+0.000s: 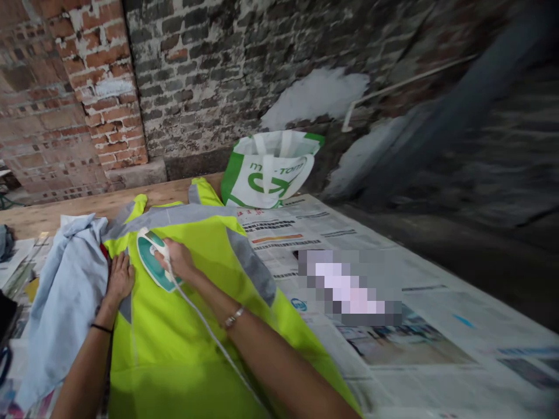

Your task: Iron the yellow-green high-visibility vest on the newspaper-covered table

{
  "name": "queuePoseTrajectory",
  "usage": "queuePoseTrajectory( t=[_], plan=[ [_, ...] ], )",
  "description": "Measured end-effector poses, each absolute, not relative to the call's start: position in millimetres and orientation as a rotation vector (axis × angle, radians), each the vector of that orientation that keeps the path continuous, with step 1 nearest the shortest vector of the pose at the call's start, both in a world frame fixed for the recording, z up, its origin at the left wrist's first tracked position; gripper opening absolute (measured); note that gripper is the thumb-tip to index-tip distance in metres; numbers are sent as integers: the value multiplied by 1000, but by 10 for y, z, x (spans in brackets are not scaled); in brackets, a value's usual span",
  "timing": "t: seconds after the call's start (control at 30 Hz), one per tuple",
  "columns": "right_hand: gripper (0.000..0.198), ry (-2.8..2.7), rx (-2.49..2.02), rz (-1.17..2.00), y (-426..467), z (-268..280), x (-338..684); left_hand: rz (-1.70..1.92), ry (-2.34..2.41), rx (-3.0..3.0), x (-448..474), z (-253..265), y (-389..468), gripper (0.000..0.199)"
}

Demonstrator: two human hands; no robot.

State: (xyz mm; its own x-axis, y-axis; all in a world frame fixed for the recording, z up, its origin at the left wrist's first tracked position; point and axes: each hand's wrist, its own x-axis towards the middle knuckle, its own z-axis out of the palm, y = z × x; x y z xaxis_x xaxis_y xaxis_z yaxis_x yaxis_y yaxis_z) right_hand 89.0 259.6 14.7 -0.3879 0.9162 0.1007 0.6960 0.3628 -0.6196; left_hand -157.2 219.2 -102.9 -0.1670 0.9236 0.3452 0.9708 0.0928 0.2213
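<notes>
A bright yellow garment with grey panels (192,244) lies spread over the table. My right hand (178,260) is closed around the handle of a white and green clothes iron (154,262), which rests on the garment's upper left part. From the iron a white cord (213,337) runs down beneath my right forearm. My left hand (120,278) lies flat on the garment's left edge, fingers stretched out, beside a light blue cloth garment (65,302).
Newspaper sheets (419,326) cover the table on the right, with a blurred-out object (345,285) on them. A white and green bag (271,169) stands at the back, before a brick wall (196,75). Bare wood (87,201) shows along the far edge.
</notes>
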Motion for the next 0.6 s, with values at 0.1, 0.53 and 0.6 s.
queuePoseTrajectory(
  t=[0.1,0.53,0.6],
  plan=[
    [22,-2179,-1430,703,2733,296,668,-610,-2204,-1968,-1621,-1002,2216,59],
    [28,-2054,-1464,712,1682,-114,1967,-558,-2212,-1965,-1627,-1034,2272,61],
    [26,-1939,-1558,664,1701,-194,2224,-528,-2228,-1953,-1601,-980,2256,59]
  ],
)
